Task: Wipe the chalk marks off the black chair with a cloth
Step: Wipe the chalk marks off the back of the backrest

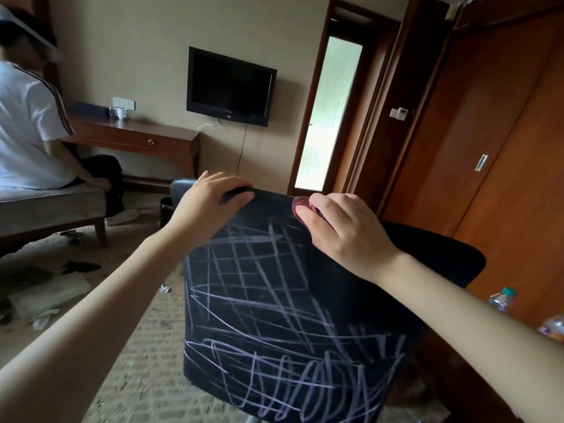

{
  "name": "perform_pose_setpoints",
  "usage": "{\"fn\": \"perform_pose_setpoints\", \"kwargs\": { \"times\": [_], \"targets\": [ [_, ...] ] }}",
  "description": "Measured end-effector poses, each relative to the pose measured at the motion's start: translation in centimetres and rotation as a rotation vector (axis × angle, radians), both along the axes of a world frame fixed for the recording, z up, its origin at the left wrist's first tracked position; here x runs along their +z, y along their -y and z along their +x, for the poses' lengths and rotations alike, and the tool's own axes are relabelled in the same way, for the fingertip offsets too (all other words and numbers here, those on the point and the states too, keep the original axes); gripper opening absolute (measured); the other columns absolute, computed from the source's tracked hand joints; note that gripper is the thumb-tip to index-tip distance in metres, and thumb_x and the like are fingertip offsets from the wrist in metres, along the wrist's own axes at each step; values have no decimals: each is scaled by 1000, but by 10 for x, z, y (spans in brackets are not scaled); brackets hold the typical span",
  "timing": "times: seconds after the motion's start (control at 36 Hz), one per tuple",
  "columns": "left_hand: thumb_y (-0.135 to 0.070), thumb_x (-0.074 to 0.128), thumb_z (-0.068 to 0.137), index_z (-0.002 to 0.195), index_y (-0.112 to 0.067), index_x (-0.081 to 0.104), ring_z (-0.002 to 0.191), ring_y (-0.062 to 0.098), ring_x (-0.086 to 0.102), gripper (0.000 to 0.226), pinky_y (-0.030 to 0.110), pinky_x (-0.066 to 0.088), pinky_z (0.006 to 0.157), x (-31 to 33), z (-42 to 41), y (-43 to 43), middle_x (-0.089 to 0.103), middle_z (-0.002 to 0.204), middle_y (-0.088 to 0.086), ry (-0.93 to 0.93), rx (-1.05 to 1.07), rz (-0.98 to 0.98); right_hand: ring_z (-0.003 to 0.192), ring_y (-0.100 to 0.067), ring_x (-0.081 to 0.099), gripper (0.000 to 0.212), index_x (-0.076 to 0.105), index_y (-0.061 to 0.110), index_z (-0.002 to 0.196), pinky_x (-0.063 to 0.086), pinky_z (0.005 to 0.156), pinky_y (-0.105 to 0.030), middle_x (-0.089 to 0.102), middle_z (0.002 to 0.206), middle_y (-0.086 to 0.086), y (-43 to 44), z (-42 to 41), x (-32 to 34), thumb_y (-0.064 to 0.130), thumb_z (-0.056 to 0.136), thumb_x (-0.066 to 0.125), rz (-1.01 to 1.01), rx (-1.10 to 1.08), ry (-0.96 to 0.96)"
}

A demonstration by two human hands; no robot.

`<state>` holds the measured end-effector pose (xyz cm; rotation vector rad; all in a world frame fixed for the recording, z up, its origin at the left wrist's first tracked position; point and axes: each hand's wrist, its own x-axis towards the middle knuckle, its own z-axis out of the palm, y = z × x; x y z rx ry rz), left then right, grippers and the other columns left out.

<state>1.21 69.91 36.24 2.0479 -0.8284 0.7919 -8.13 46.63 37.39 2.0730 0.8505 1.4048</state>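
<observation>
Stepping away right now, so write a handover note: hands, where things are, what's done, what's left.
Left hand grips the top edge of the black chair, apparently steadying it.
Right hand holds the cloth, pressed to the chair back near its upper right.
Done: only a band under the top edge looks free of chalk.
Left: chalk marks cover nearly all the rest of the back; wipe downward.

- I could see only a reddish edge of the cloth [297,206]; my right hand [345,227] covered the rest.
- The bottom edge cut off the black chair [274,300] below its backrest.
- The bottle [554,328] at the right edge was blurred and cropped.
- The floor litter [45,296] was too blurred to name.
</observation>
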Motion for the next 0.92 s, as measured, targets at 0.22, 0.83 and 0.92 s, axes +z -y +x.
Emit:
{"fn": "perform_pose_setpoints", "kwargs": {
  "times": [0.22, 0.83, 0.92],
  "targets": [
    [-25, 59, 93, 113, -17, 68, 97, 2, 40, 23, 42, 35, 104, -2, 0, 1, 63, 111, -3, 23, -14, -30, 90, -28, 54, 23, 66, -3, 114, 50, 78, -35, 65, 102, -19, 3, -1, 0, -4, 94, 54, -63, 20, -17],
    [-29, 58, 93, 107, -19, 69, 102, 24, 54, 21, 24, 22, 95, -4, -8, 8, 64, 107, 0, 43, 28, -8, 85, -26, 53, 24, 50, 3, 118, 51, 78, -34, 62, 99, -18, 16, -40, -17, 0, 94, 51, -97, 55, -330],
    [-27, 59, 93, 107, -17, 69, 103, 22, 55, 21, 20, 18, 95, -3, -10, 8, 65, 108, 1, 39, 24, -4, 87, -30, 57, 24, 55, -2, 116, 51, 79, -37, 62, 102, -21, -11, -26, 14, -1, 92, 56, -66, 87, -249]
  ]
}}
